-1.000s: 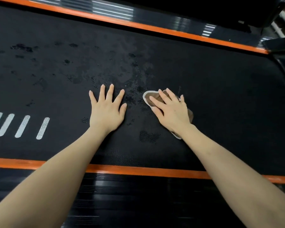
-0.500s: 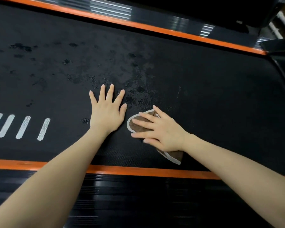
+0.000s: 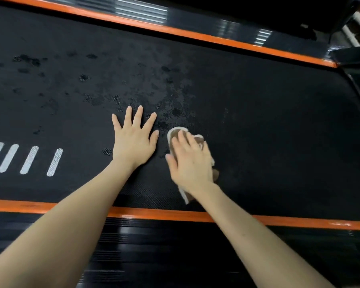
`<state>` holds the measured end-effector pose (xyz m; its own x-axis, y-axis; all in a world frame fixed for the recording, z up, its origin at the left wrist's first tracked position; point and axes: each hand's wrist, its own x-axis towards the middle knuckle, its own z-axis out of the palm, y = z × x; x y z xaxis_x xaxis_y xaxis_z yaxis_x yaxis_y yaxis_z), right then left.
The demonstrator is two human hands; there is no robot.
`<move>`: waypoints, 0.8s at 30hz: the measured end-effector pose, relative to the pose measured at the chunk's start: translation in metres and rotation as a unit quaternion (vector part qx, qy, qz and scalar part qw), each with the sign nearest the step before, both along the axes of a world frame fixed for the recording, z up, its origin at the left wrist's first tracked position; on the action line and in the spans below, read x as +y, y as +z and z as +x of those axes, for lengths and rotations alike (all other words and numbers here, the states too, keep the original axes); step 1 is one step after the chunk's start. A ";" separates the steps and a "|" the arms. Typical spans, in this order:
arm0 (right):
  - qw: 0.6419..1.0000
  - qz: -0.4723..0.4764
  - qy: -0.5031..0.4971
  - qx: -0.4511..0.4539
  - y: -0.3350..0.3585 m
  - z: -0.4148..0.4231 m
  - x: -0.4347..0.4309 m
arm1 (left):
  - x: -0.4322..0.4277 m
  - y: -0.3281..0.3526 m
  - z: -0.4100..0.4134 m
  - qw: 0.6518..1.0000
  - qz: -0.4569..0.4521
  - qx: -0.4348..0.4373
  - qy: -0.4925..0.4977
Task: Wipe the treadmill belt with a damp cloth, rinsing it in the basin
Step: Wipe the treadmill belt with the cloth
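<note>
The left hand (image 3: 133, 140) lies flat on the treadmill belt (image 3: 268, 125), fingers spread and holding nothing, and it looks as if some body weight leans on it. At its three o'clock, just beside it, the right hand (image 3: 190, 163) presses the brown, white-edged cloth (image 3: 176, 134) onto the belt with fairly straight fingers. It pushes down on the cloth and does not pinch it, though the hand is blurred and I can't read every finger. That flat press is the first worry: with nothing curled round the fabric, a hard stroke could leave the cloth behind or bunch it under the palm. A tail of it pokes out at the hand's five o'clock toward the near orange rail (image 3: 154, 213), and I'd guess it could snag in the seam between belt and rail. The dark damp patches (image 3: 170, 109) at twelve o'clock of both hands make the surface slick, so the bracing palm could skid. The belt itself might also creep under that weight. The white dashes (image 3: 29, 160) at nine o'clock sit amid more spotting that is not yet wiped. The basin is nowhere in view, so an unrinsed cloth may only smear the grime about.
</note>
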<state>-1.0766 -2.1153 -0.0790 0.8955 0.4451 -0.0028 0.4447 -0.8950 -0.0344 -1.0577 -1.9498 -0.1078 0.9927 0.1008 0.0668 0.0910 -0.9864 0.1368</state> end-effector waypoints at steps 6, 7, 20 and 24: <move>0.988 0.010 0.155 0.012 0.005 -0.007 -0.083 | 0.004 0.001 -0.002 1.000 -0.003 -0.004 -0.017; 0.989 0.008 0.144 0.015 0.005 -0.006 -0.106 | 0.004 0.001 -0.002 1.000 -0.002 -0.006 -0.017; 0.962 0.060 0.265 0.028 0.002 -0.012 -0.035 | 0.006 0.001 -0.001 1.000 0.006 0.010 -0.022; 0.967 0.085 0.240 0.026 0.005 -0.010 -0.113 | 0.007 0.000 -0.001 0.999 0.016 0.022 -0.027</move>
